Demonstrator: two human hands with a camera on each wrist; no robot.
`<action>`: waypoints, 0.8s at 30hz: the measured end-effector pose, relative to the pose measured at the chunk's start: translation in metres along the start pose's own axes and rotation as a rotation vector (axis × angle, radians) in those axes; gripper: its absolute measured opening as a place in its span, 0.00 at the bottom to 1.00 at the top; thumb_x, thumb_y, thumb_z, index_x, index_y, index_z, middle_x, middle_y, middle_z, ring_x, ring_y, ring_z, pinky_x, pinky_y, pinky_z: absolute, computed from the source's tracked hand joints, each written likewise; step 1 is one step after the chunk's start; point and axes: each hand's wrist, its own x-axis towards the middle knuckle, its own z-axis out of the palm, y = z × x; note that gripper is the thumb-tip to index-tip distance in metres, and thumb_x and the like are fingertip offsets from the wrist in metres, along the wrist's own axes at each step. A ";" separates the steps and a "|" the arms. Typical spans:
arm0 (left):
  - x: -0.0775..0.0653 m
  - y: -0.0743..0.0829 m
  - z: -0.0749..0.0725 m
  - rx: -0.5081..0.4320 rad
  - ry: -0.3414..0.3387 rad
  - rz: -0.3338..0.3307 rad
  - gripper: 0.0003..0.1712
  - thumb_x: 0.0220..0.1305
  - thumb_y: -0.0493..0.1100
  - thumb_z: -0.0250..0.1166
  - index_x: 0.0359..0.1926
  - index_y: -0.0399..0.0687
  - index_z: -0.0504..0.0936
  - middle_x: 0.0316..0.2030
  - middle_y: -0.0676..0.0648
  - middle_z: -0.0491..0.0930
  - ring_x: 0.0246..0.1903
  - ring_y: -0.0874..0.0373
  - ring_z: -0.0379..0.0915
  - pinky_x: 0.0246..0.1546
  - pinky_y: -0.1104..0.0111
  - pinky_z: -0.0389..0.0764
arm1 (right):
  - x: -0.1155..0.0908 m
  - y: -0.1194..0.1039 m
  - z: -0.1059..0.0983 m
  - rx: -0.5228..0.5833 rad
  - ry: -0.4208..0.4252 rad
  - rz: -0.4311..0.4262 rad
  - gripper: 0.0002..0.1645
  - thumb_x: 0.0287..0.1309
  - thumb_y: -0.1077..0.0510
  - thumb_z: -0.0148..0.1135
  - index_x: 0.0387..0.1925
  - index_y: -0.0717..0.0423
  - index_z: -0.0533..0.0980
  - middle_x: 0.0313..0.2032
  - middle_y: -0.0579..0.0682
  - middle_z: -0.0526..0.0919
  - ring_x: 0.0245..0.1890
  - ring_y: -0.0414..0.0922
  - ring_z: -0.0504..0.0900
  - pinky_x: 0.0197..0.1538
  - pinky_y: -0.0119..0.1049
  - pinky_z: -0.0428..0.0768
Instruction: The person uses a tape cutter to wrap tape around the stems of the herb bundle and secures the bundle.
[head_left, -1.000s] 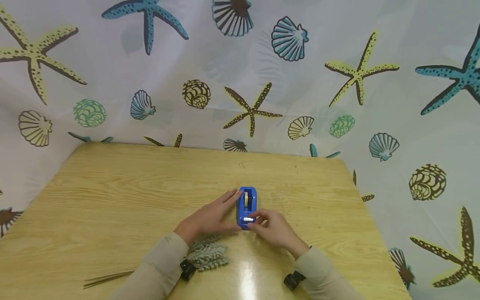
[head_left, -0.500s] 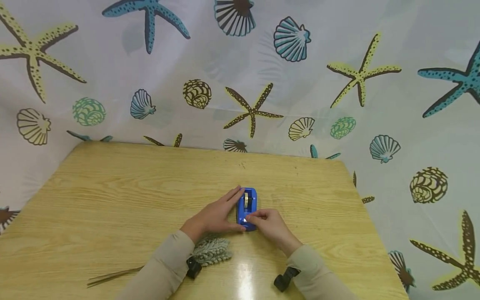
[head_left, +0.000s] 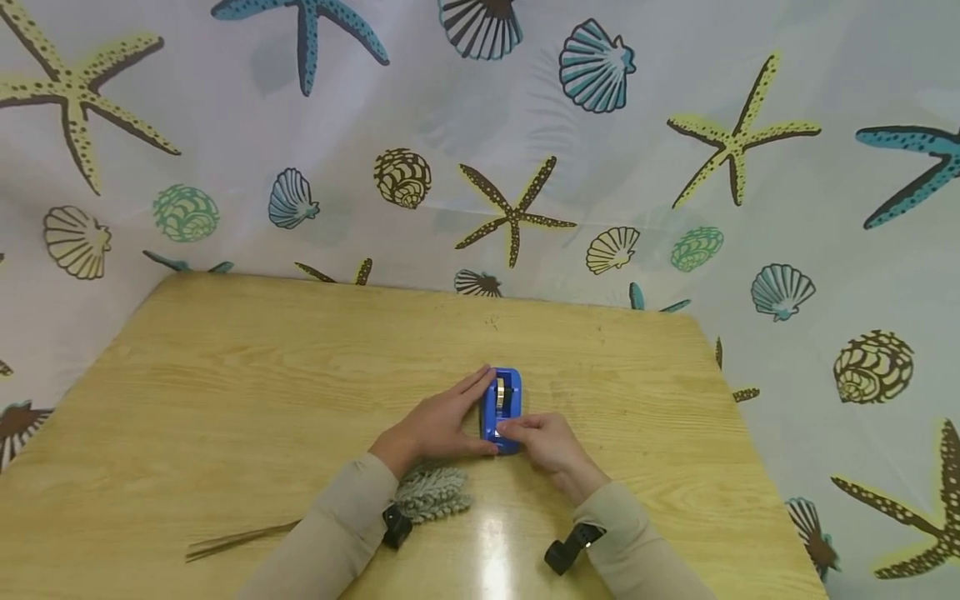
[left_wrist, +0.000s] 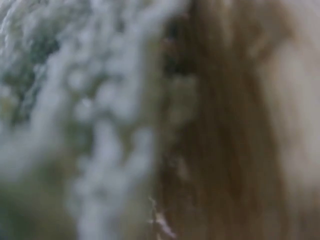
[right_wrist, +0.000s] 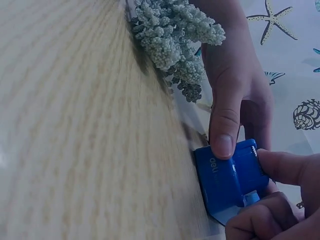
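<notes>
A blue tape dispenser (head_left: 512,407) with a narrow tape roll (head_left: 500,392) stands on the wooden table. My left hand (head_left: 435,427) holds it from the left, thumb on its near end and fingers along its far end. My right hand (head_left: 553,443) is at the dispenser's toothed cutting edge, thumb and forefinger together at the end of the tape. In the right wrist view the right thumb (right_wrist: 285,166) lies against the teeth and the other fingers are curled; the tape between them is hard to make out.
A pale grey-green artificial sprig (head_left: 433,495) lies under the left forearm, its thin brown stems (head_left: 240,542) reaching left. In the left wrist view the blurred sprig (left_wrist: 105,120) fills the left half. A curtain (head_left: 337,108) printed with shells and starfish hangs behind the table (head_left: 300,367).
My right hand has moved in over the dispenser's cutting edge, and its thumb and forefinger have closed together there. The left hand keeps its hold on the dispenser. The head view has shifted slightly.
</notes>
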 end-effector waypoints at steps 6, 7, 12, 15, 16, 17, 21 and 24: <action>0.002 0.000 0.000 0.009 0.009 -0.004 0.67 0.51 0.69 0.73 0.80 0.64 0.40 0.80 0.53 0.41 0.75 0.45 0.53 0.70 0.47 0.65 | -0.001 -0.003 0.000 -0.011 0.006 -0.028 0.18 0.58 0.52 0.71 0.41 0.64 0.86 0.25 0.42 0.79 0.22 0.35 0.66 0.25 0.28 0.65; 0.002 0.000 0.000 0.009 0.007 -0.006 0.67 0.51 0.69 0.73 0.80 0.64 0.40 0.80 0.53 0.41 0.75 0.45 0.53 0.69 0.47 0.65 | -0.002 -0.003 0.000 -0.028 0.013 -0.041 0.18 0.59 0.52 0.71 0.41 0.64 0.86 0.28 0.43 0.82 0.24 0.35 0.69 0.27 0.28 0.67; 0.002 0.003 0.000 0.004 0.001 -0.006 0.67 0.52 0.69 0.72 0.80 0.63 0.40 0.80 0.53 0.41 0.75 0.44 0.53 0.69 0.46 0.65 | -0.008 -0.002 0.003 -0.046 0.054 -0.126 0.16 0.62 0.55 0.68 0.43 0.65 0.85 0.39 0.56 0.89 0.32 0.36 0.80 0.33 0.28 0.77; 0.002 0.004 0.000 0.005 0.006 -0.011 0.67 0.52 0.69 0.72 0.80 0.61 0.40 0.80 0.53 0.41 0.75 0.44 0.53 0.69 0.46 0.65 | -0.010 -0.002 0.004 -0.005 0.057 -0.153 0.17 0.63 0.56 0.67 0.44 0.68 0.84 0.39 0.59 0.89 0.30 0.36 0.81 0.31 0.28 0.77; 0.002 0.004 0.000 0.006 0.007 -0.014 0.67 0.52 0.69 0.72 0.80 0.61 0.40 0.80 0.53 0.41 0.75 0.45 0.53 0.69 0.46 0.65 | -0.010 -0.002 0.004 0.002 0.058 -0.154 0.16 0.63 0.56 0.67 0.44 0.68 0.84 0.38 0.59 0.89 0.29 0.36 0.81 0.30 0.28 0.77; 0.001 0.005 0.000 0.006 0.005 -0.019 0.67 0.52 0.69 0.73 0.80 0.62 0.40 0.80 0.54 0.41 0.75 0.45 0.53 0.70 0.47 0.65 | -0.010 -0.001 0.004 0.006 0.059 -0.152 0.16 0.63 0.56 0.67 0.44 0.68 0.84 0.38 0.59 0.89 0.29 0.36 0.81 0.29 0.27 0.76; -0.001 0.005 -0.001 -0.007 -0.004 -0.029 0.67 0.52 0.68 0.73 0.80 0.63 0.40 0.80 0.54 0.40 0.76 0.45 0.52 0.70 0.46 0.64 | -0.009 0.000 0.006 0.011 0.065 -0.134 0.15 0.63 0.56 0.67 0.43 0.66 0.85 0.39 0.56 0.89 0.30 0.36 0.81 0.29 0.27 0.76; -0.001 0.006 -0.002 -0.016 -0.006 -0.024 0.67 0.52 0.68 0.73 0.80 0.63 0.40 0.80 0.54 0.41 0.76 0.45 0.52 0.70 0.46 0.63 | -0.009 0.000 0.007 0.011 0.087 -0.133 0.13 0.62 0.57 0.68 0.42 0.64 0.86 0.35 0.52 0.88 0.27 0.35 0.78 0.27 0.26 0.74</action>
